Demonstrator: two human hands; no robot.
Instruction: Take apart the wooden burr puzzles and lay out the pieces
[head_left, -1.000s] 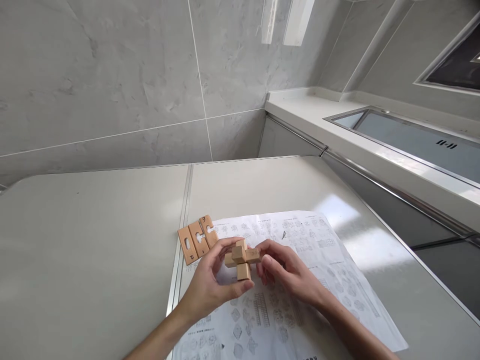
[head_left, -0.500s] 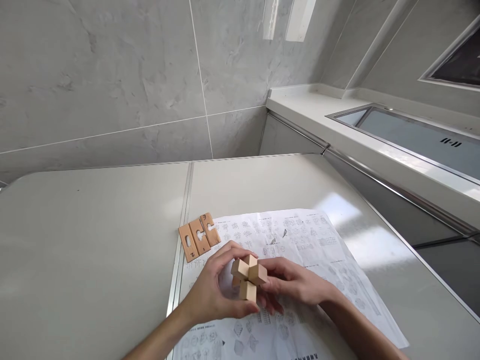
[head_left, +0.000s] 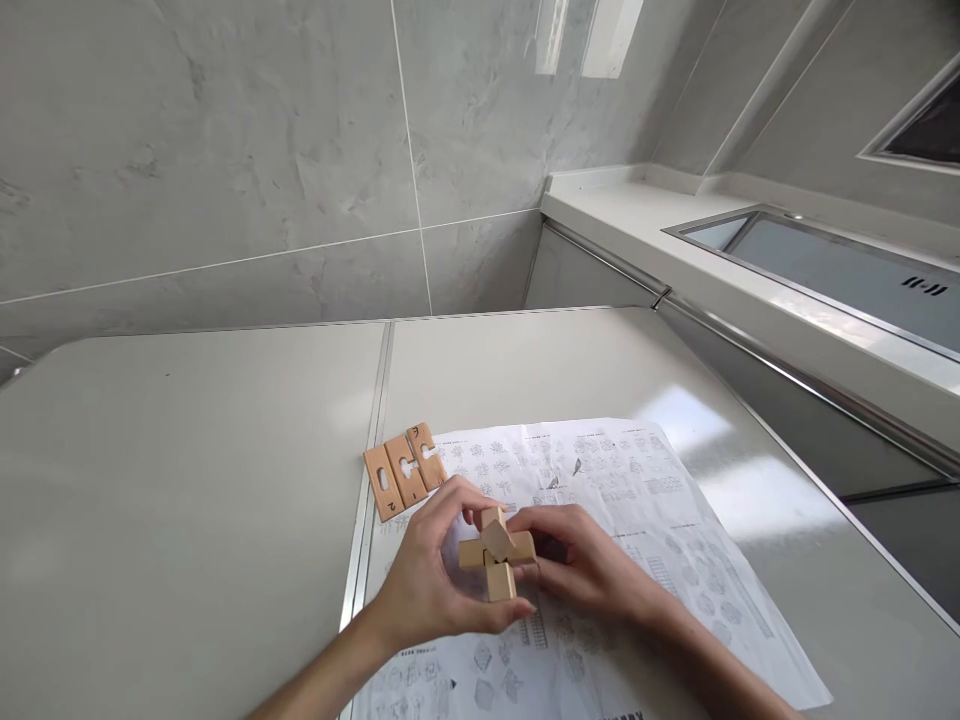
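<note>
While the left hand (head_left: 429,578) and right hand (head_left: 594,566) pinch a wooden cross (head_left: 496,540), printed paper (head_left: 645,500) lies on the pale counter (head_left: 225,480) near a grey wall (head_left: 240,140).

Beyond left fingers (head_left: 459,492), farthest wooden piece (head_left: 386,497): "2" | middle piece (head_left: 413,485): "1" | nearest piece (head_left: 432,473): "6" or "9", unclear | below fingers, paper (head_left: 622,520): print too small to read

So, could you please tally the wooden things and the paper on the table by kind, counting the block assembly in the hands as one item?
Wooden block assembly: 1
Flat wooden pieces: 3
Printed sheet: 1
Total: 5
</note>
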